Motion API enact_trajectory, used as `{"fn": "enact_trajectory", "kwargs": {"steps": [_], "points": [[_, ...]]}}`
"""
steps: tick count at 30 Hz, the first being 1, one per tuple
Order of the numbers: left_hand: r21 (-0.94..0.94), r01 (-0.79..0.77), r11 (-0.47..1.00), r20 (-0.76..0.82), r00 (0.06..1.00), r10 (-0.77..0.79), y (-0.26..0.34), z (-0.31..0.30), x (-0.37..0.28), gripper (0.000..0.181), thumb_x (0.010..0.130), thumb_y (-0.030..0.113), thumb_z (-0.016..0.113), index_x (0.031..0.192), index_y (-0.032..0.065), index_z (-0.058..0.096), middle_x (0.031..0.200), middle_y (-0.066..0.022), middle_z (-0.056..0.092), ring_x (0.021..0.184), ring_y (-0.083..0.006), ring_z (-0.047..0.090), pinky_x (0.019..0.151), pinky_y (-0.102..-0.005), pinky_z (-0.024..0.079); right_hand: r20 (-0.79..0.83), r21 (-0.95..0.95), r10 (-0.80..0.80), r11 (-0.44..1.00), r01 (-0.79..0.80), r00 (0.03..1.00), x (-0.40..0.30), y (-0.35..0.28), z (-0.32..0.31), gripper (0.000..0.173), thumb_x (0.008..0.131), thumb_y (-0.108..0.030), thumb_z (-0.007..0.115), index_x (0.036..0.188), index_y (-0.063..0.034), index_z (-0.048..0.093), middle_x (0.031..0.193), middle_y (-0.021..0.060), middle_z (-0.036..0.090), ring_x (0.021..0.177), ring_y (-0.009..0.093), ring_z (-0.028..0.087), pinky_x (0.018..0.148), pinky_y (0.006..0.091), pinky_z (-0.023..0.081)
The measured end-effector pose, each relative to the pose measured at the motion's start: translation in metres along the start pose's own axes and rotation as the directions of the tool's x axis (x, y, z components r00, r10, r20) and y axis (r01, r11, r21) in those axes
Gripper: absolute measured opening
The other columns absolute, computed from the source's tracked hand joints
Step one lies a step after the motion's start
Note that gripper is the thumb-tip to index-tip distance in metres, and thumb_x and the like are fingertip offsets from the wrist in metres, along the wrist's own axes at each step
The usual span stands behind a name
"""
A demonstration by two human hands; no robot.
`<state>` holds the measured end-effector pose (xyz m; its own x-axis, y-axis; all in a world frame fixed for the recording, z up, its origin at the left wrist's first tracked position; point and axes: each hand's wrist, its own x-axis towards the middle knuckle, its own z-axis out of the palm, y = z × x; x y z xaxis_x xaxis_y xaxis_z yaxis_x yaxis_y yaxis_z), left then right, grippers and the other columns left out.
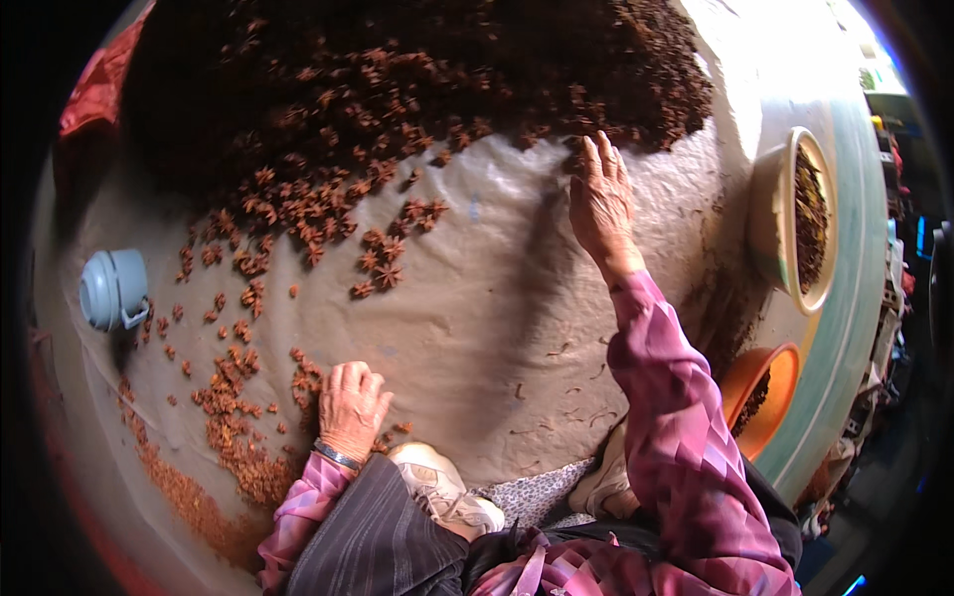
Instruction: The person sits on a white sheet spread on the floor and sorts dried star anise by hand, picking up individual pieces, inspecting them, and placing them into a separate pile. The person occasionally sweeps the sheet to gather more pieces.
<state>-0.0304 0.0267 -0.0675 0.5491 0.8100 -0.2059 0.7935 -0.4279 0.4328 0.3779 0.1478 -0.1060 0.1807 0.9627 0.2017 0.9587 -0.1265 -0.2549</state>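
Observation:
A large heap of dried star anise [417,89] covers the far side of a pale plastic sheet [462,313]. My right hand [604,201] reaches to the heap's near edge, palm down with its fingers extended; nothing shows in its grasp. Close to my left shoe, my left hand [352,406] is palm down with its fingers curled, and whatever lies under them is hidden. It is beside a few star anise pieces [304,376]. A small loose group of whole star anise [384,257] lies between the heap and my left hand.
Reddish-brown fragments [242,439] are spread at left, near a light-blue lidded container [115,289]. A cream basin [790,216] and an orange basin [760,398], both with dark plant material, stand at right. Thin stems [574,413] dot the sheet by my shoes [440,477].

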Motion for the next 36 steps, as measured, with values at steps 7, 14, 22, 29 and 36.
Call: {"fn": "enact_trajectory", "kwargs": {"steps": [7,14,22,29,36], "points": [[0.147,0.330,0.932,-0.067,0.944,-0.323,-0.035,-0.031,-0.050,0.018,0.076,0.013,0.076,0.072,0.0080,0.060,0.095,-0.0083,0.055,0.096,-0.0312,0.052,0.085,-0.0451,0.044,0.121,0.736,-0.105,0.677,-0.018,0.987,-0.085,-0.096,-0.025,0.028,0.095,0.001,0.058,0.121,-0.0054,0.065,0.125,0.0164,0.063,0.117,0.031,0.062,0.098,0.0365,0.050],[-0.319,0.236,0.918,-0.229,0.921,-0.316,-0.001,-0.027,-0.025,0.012,0.078,-0.002,0.072,0.087,0.0011,0.064,0.090,-0.0118,0.059,0.079,-0.0296,0.063,0.069,-0.0376,0.052,0.138,0.495,-0.270,0.852,0.170,0.953,-0.007,-0.160,-0.013,0.023,0.089,-0.014,0.070,0.110,-0.0058,0.067,0.105,0.0131,0.064,0.097,0.033,0.063,0.080,0.0413,0.052],[-0.501,0.266,0.823,-0.082,0.933,-0.351,0.019,-0.018,-0.018,0.010,0.083,0.004,0.071,0.089,0.0034,0.064,0.087,-0.0132,0.062,0.076,-0.0321,0.065,0.066,-0.0392,0.052,0.291,0.226,-0.403,0.910,0.347,0.868,-0.012,-0.211,0.038,0.017,0.085,-0.024,0.065,0.093,-0.0089,0.066,0.097,0.0108,0.066,0.103,0.032,0.059,0.082,0.0459,0.046],[-0.971,0.231,-0.065,0.235,0.864,-0.445,0.032,-0.020,0.003,0.037,0.095,0.017,0.071,0.124,-0.0037,0.059,0.099,-0.0030,0.070,0.085,-0.0089,0.064,0.077,-0.0245,0.054,0.480,0.828,-0.330,0.477,-0.295,0.813,-0.121,-0.207,-0.026,0.022,0.094,-0.023,0.065,0.099,-0.0009,0.067,0.085,0.0156,0.069,0.080,0.033,0.068,0.070,0.0387,0.054],[-0.946,0.319,-0.060,0.317,0.872,-0.373,0.054,-0.007,-0.019,0.018,0.096,0.013,0.068,0.107,-0.0009,0.069,0.084,-0.0023,0.070,0.073,-0.0073,0.062,0.068,-0.0246,0.053,0.383,0.794,-0.270,0.585,-0.165,0.884,-0.156,-0.196,-0.049,0.013,0.087,-0.011,0.067,0.092,-0.0001,0.064,0.080,0.0139,0.065,0.071,0.031,0.064,0.064,0.0387,0.051]]}}
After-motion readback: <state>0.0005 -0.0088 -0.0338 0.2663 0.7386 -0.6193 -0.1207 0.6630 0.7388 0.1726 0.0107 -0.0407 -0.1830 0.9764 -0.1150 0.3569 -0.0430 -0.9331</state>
